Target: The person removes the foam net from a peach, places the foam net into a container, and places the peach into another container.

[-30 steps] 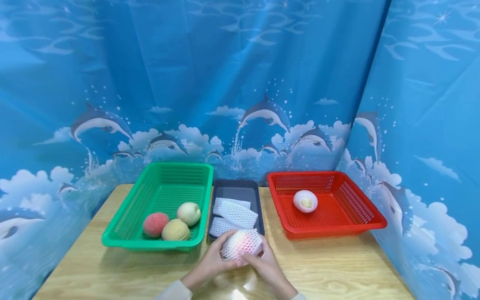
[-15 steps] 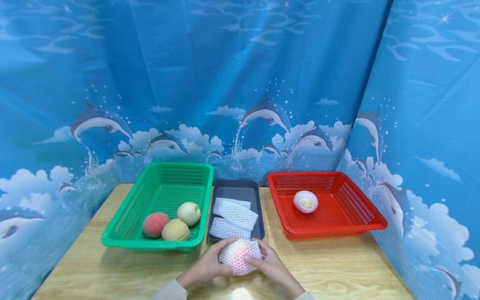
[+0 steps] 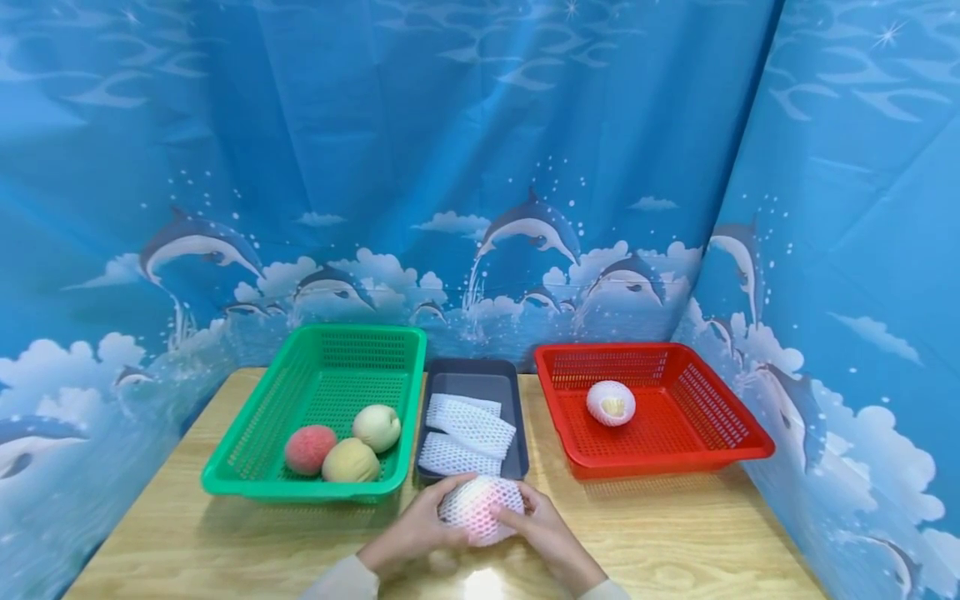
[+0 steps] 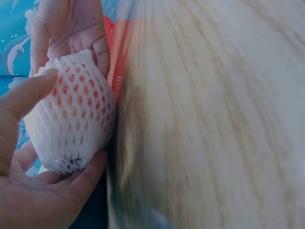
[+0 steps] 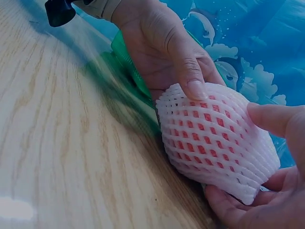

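Both hands hold a peach (image 3: 483, 510) in a white foam net sleeve, low over the near part of the table. My left hand (image 3: 422, 527) grips its left side, and my right hand (image 3: 546, 531) grips the right, thumb on the front. Red skin shows through the diamond holes of the foam net (image 5: 209, 138) in the right wrist view. In the left wrist view, the net's gathered end (image 4: 69, 164) lies by the left fingers. Behind the hands, several flat foam nets (image 3: 468, 429) lie in a dark grey tray (image 3: 472, 382).
On the left stands a green basket (image 3: 318, 490) with a red peach (image 3: 310, 449), a yellow peach (image 3: 351, 461) and a pale peach (image 3: 377, 427). A red basket (image 3: 671, 460) on the right holds one netted fruit (image 3: 611, 402). A blue dolphin curtain hangs behind the wooden table (image 3: 675, 533).
The wrapped peach and both hands have come slightly nearer the person, uncovering more of the tray's nets. The net's edge no longer stands up, and the peach has turned a little.
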The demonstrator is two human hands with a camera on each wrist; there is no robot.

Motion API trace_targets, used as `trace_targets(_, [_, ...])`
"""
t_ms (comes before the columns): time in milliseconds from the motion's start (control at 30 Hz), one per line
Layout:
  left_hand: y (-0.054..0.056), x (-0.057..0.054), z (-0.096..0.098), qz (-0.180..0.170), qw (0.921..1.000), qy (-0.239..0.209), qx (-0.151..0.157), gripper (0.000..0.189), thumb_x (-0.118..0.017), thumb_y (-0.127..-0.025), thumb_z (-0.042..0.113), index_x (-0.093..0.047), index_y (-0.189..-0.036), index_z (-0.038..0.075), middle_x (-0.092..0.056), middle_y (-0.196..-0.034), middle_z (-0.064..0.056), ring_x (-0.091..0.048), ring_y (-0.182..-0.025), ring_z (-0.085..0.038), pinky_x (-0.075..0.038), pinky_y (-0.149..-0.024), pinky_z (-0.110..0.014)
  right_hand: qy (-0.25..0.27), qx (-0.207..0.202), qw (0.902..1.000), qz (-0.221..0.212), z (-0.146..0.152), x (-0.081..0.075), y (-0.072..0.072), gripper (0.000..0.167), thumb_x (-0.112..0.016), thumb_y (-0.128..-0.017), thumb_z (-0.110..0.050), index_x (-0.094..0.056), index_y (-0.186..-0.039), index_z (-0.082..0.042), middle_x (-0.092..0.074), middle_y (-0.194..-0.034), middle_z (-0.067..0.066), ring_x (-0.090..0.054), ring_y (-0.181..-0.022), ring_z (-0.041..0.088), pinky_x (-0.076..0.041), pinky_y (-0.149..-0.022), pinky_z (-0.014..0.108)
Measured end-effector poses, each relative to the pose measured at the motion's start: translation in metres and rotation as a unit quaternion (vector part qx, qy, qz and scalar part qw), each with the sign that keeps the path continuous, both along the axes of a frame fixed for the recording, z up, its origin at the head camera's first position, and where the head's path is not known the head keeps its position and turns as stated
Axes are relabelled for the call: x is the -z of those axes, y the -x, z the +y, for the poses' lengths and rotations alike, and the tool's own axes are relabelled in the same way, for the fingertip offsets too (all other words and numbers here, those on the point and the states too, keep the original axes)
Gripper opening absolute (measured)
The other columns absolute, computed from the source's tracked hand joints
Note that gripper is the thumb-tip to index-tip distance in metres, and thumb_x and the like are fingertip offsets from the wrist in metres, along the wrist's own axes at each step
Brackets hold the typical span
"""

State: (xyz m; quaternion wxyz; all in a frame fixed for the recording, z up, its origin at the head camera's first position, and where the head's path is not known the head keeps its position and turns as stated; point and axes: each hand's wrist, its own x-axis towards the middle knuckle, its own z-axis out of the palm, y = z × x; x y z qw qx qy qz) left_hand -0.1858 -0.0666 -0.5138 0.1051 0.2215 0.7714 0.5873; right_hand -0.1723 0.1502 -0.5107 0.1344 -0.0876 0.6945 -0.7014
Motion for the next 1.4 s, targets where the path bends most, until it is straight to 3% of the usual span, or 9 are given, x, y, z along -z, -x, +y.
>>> trace_targets(200, [0.0008,0.0010,0.0002,0.008,1.0000,-0.005,0.003,0.080,-0.081,-0.070,0.013,-0.044,-0.141,0.003,-0.053,-0.133,-0.021,-0.054,-0.113,-0.030,-0.048,-0.093,-0.031,0.007,0.005,1.0000,0.004,0.0001,0.0028,0.0015,0.053,-0.061,-0.093,-0.012,-0.041,-0.133,0.015,-0.063,-0.113,0.013,-0.060,-0.094,0.011,-0.052,-0.083,0.021])
trace_targets(733, [0.0023,-0.0015,0.0010,0.001,1.0000,0.004,0.000,0.078,-0.081,-0.072,0.014,-0.045,-0.141,0.003,-0.051,-0.135,-0.022,-0.052,-0.116,-0.034,-0.046,-0.099,-0.046,0.037,0.005,0.9991,-0.019,0.0007,0.0058,0.0025,0.053,-0.061,-0.094,-0.013,-0.040,-0.133,0.016,-0.064,-0.109,0.010,-0.062,-0.091,0.012,-0.055,-0.080,0.025])
trace_targets(1167, [0.0004,-0.0029,-0.0008,-0.006,0.9999,0.001,0.012,0.079,-0.079,-0.075,0.014,-0.041,-0.143,0.002,-0.046,-0.139,-0.025,-0.052,-0.116,-0.035,-0.048,-0.097,-0.044,0.008,0.013,0.9999,0.002,0.0013,0.0062,0.0018,0.051,-0.062,-0.093,-0.015,-0.044,-0.132,0.014,-0.065,-0.111,0.012,-0.062,-0.093,0.010,-0.052,-0.083,0.022])
trace_targets(1400, [0.0021,0.0019,-0.0048,0.012,0.9998,0.010,0.013,0.082,-0.080,-0.075,0.017,-0.039,-0.144,0.002,-0.046,-0.140,-0.025,-0.053,-0.115,-0.034,-0.048,-0.095,-0.033,0.017,0.021,0.9996,0.007,0.0009,0.0028,-0.0007,0.054,-0.064,-0.092,-0.013,-0.043,-0.134,0.013,-0.063,-0.116,0.016,-0.062,-0.095,0.010,-0.053,-0.084,0.022])
